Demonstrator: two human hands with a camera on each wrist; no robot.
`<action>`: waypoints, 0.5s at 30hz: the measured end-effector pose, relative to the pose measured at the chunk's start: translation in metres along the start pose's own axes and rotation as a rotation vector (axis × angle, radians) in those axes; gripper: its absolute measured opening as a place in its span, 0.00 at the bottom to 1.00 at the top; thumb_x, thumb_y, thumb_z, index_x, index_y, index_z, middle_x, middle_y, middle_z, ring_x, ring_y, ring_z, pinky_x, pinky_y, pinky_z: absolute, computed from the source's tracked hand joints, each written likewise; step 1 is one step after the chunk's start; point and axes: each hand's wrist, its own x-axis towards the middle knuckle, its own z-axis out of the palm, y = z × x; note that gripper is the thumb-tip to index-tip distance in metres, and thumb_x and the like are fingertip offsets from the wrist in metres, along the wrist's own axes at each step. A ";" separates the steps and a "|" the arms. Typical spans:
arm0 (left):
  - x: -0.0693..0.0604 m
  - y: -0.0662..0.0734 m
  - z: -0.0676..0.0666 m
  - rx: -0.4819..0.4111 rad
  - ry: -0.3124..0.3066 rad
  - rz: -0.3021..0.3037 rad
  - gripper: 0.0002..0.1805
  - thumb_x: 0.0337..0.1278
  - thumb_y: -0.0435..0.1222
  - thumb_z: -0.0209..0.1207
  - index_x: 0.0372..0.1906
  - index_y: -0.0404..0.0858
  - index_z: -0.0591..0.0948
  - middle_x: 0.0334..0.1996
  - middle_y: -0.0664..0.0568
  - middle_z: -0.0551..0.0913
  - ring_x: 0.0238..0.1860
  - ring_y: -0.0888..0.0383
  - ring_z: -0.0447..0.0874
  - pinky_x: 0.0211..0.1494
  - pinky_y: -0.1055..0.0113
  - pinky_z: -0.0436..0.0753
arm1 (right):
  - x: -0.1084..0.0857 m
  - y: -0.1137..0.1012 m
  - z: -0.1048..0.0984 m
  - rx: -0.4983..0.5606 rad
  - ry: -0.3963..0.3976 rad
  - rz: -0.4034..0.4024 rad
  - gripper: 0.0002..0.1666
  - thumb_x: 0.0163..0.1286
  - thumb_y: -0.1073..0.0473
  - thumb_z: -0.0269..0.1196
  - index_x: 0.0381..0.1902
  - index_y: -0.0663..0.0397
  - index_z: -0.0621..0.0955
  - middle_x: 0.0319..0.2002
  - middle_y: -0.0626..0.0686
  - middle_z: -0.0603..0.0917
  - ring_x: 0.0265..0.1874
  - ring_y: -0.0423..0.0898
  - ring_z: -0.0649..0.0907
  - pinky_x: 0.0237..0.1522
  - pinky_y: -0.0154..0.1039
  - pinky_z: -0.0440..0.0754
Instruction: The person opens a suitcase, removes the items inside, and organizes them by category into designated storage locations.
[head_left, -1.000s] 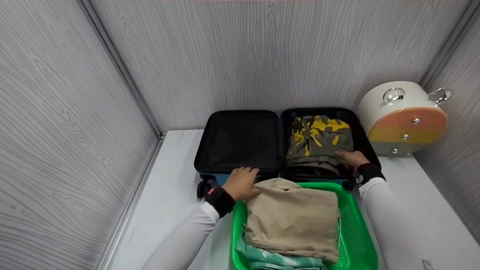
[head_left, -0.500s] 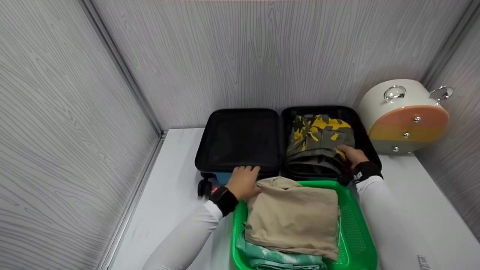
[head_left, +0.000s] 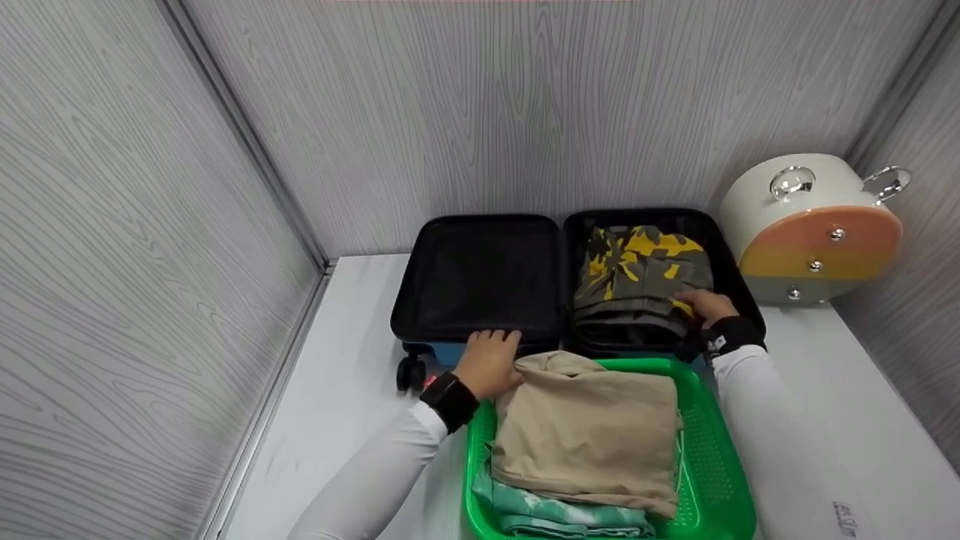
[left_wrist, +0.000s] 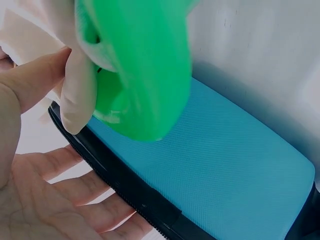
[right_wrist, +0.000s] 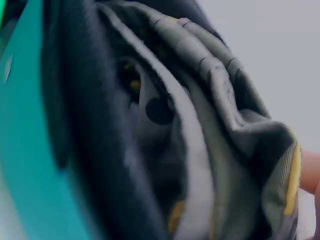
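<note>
A suitcase (head_left: 486, 279) lies spread flat with a black inside and a blue shell (left_wrist: 235, 155). Folded in its right half is a grey and yellow camouflage garment (head_left: 641, 262). My right hand (head_left: 711, 309) holds that garment by its near right corner, thumb on top; its other fingers are mostly hidden. In the right wrist view, the layered folds (right_wrist: 200, 145) stand close by one finger. My left hand (head_left: 487, 365) lays its fairly straight fingers (left_wrist: 82, 187) over the suitcase's near rim. Its thumb touches a folded beige garment (head_left: 589, 427).
A green basket (head_left: 716, 457) stands in front of the suitcase, bearing the beige garment and a green patterned cloth (head_left: 559, 514). At the back right is a round white case (head_left: 787, 180) with a striped front. Grey panels (head_left: 480, 105) wall the white table (head_left: 337, 330).
My right hand has shifted slightly inward and up at the camouflage garment's corner, whose near folds have moved a little. My left hand has stayed almost still.
</note>
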 end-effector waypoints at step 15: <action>-0.005 0.001 -0.002 0.020 0.022 0.008 0.39 0.73 0.52 0.69 0.78 0.35 0.73 0.70 0.37 0.81 0.70 0.38 0.81 0.77 0.43 0.75 | -0.020 -0.042 0.018 0.777 -0.088 -0.020 0.22 0.82 0.64 0.60 0.22 0.53 0.76 0.14 0.45 0.71 0.20 0.41 0.79 0.37 0.33 0.86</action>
